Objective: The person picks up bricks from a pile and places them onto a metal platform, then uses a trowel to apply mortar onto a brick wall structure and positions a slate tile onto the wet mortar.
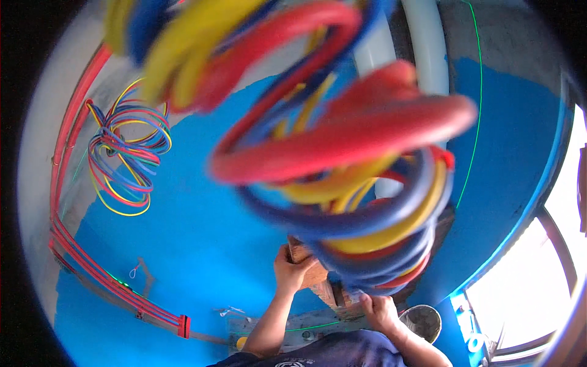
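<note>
Below the hanging wires, my left hand (290, 270) grips an orange-brown brick (316, 276), thumb across its near face. More brickwork (335, 298) lies just right of it, partly covered by the wires. My right hand (380, 311) is at the right end of this brickwork, its fingers curled; what they hold is hidden. Large coils of red, yellow and blue wire (348, 144) hang close in front, blurred, and cover much of the space above both hands.
A bucket (423, 322) stands beside my right forearm. On the left, red conduits (79, 125) run along the blue wall (202, 202), with another wire bundle (125, 147). White pipes (428, 43) rise at the top. A bright window (526, 287) is at right.
</note>
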Motion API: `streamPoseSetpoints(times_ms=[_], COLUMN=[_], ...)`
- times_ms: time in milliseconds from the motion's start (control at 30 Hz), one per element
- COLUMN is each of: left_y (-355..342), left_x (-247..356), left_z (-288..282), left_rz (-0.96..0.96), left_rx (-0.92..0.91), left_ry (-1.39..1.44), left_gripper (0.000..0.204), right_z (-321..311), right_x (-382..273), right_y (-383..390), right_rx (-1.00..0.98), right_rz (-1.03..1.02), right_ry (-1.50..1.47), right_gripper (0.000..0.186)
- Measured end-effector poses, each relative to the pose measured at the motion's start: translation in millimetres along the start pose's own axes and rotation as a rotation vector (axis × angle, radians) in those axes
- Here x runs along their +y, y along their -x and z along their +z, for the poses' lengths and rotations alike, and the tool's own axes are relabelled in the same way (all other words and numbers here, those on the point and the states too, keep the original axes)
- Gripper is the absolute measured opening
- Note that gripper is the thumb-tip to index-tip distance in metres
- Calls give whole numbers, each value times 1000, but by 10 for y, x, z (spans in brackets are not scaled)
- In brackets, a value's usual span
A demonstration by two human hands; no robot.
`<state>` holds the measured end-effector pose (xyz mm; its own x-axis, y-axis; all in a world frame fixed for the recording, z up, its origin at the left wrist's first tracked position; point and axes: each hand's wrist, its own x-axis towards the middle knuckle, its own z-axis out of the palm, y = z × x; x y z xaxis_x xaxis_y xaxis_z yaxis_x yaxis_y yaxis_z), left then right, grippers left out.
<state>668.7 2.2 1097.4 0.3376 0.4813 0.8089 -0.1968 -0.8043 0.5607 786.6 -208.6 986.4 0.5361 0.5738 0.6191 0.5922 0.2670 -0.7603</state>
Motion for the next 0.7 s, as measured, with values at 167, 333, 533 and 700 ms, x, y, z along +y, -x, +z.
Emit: streamPoseSetpoints(times_ms=[167,333,533,700], left_y=[78,94,145,98], left_x=[225,135,-237,-184], left_z=[210,177,74,7], left_rz=[-96,1,-50,-114], left_rx=[2,37,56,-9], left_ry=[53,-76,-191,-306], left_gripper=[36,32,36,41], right_z=[134,58,-24,-148], right_x=[116,122,33,185], right_y=[54,80,232,394], right_rx=[20,84,82,5], right_rz=[-36,-146,-53,-41], right_ry=[84,193,202,211], right_gripper=[25,19,20,23])
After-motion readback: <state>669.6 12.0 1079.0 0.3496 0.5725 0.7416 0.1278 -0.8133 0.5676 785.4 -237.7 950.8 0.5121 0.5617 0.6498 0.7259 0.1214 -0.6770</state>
